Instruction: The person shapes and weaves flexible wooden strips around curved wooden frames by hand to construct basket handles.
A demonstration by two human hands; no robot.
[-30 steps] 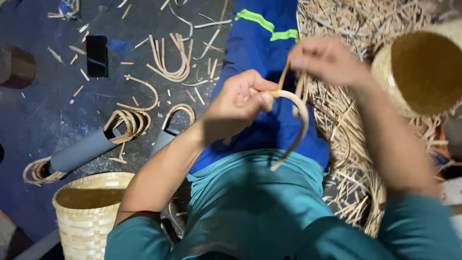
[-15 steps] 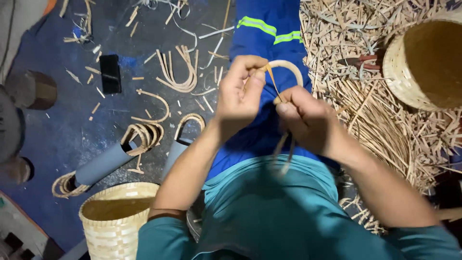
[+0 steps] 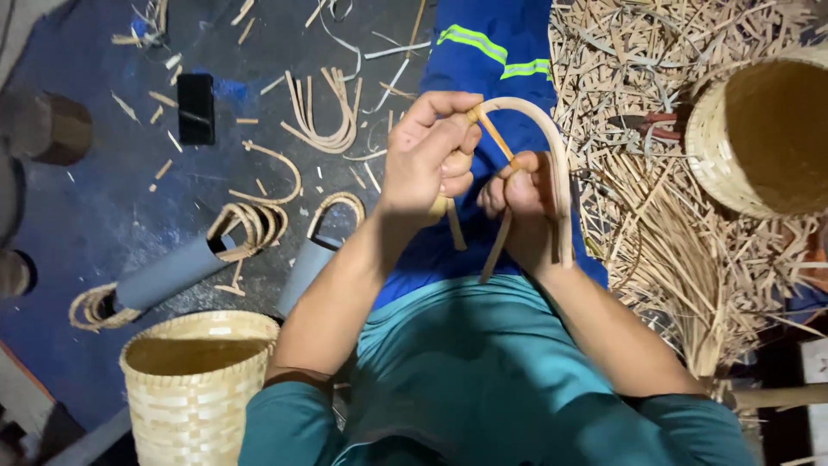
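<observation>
Both hands work in front of my lap over my blue trouser leg. My left hand (image 3: pixel 429 154) pinches one end of a bent cane hoop (image 3: pixel 552 155), a pale U-shaped strip arching up and down the right side. My right hand (image 3: pixel 520 200) grips the hoop's other leg together with a thin cane strip (image 3: pixel 494 136) that runs diagonally between the two hands. The hoop's loose ends hang below my fingers.
A woven basket (image 3: pixel 191 406) stands at lower left, another basket (image 3: pixel 759 138) at upper right on a heap of cane offcuts (image 3: pixel 655 224). Grey tubes ringed with cane loops (image 3: pixel 172 272), bent strips (image 3: pixel 328 116) and a black phone (image 3: pixel 196 108) lie on the dark floor.
My hands have come together and risen slightly. The hoop, earlier hanging from the left hand, is now held by both hands with the thin strip stretched across it.
</observation>
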